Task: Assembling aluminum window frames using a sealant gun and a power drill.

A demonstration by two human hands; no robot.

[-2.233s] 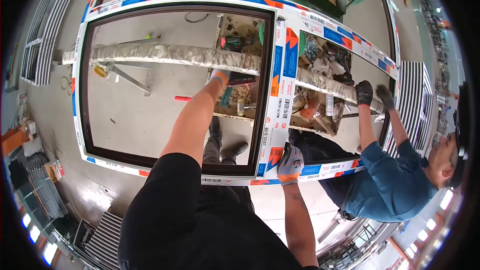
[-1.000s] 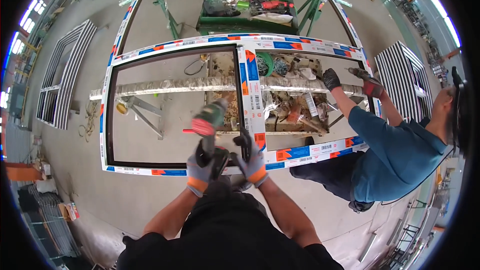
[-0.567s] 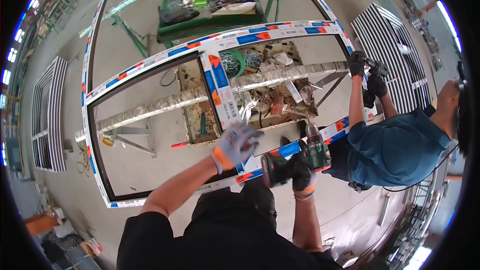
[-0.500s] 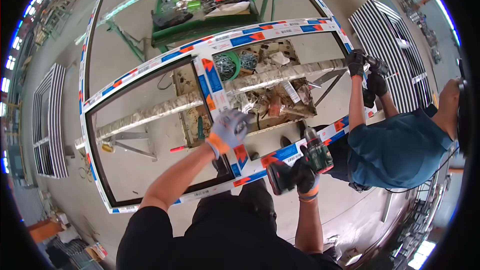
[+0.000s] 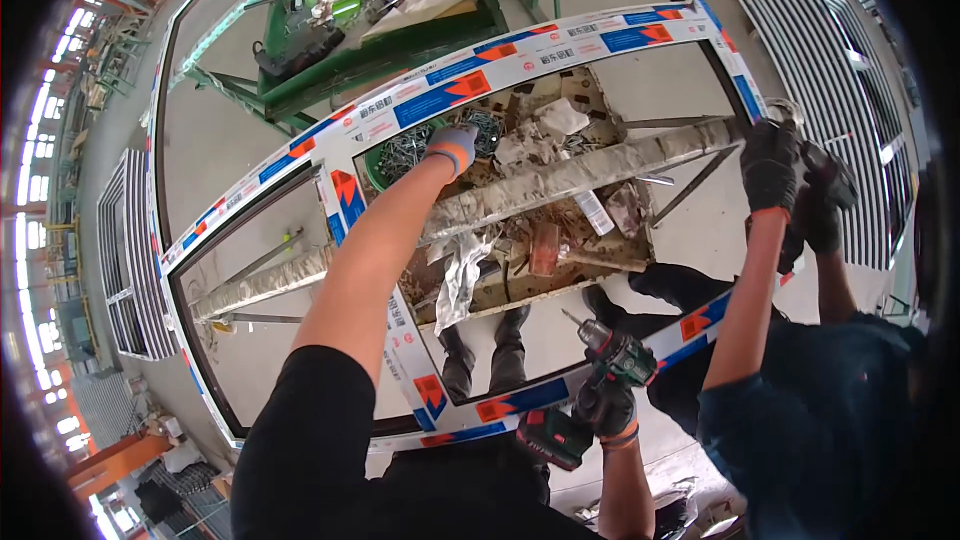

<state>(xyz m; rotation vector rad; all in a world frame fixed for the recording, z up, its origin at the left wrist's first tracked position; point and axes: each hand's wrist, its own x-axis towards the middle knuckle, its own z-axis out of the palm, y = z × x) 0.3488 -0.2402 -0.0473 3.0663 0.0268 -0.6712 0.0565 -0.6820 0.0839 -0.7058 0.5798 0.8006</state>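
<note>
My left hand (image 5: 455, 147), in a grey glove with an orange cuff, reaches through the frame opening into screws in the tray below. Its fingertips are hidden, so their grip does not show. Beside it lie a green bowl of screws (image 5: 398, 158) and a loose heap of screws (image 5: 487, 128). My gloved right hand (image 5: 606, 404) is closed round the handle of a cordless drill (image 5: 628, 358), its bit pointing up and left over the near rail. The window frame (image 5: 520, 402), taped in white, blue and orange, lies flat in front of me.
A padded support bar (image 5: 590, 162) runs under the frame, above a littered tray (image 5: 600, 90). Close on the right, a co-worker's gloved hand (image 5: 770, 165) is at the frame's corner, with another drill beside it. A green tool bin (image 5: 490, 15) and stacked frames (image 5: 820, 90) stand beyond.
My left hand has moved forward from the frame's middle post into the screws. The drill in my right hand has shifted slightly down and left, and its bit now points up and left.
</note>
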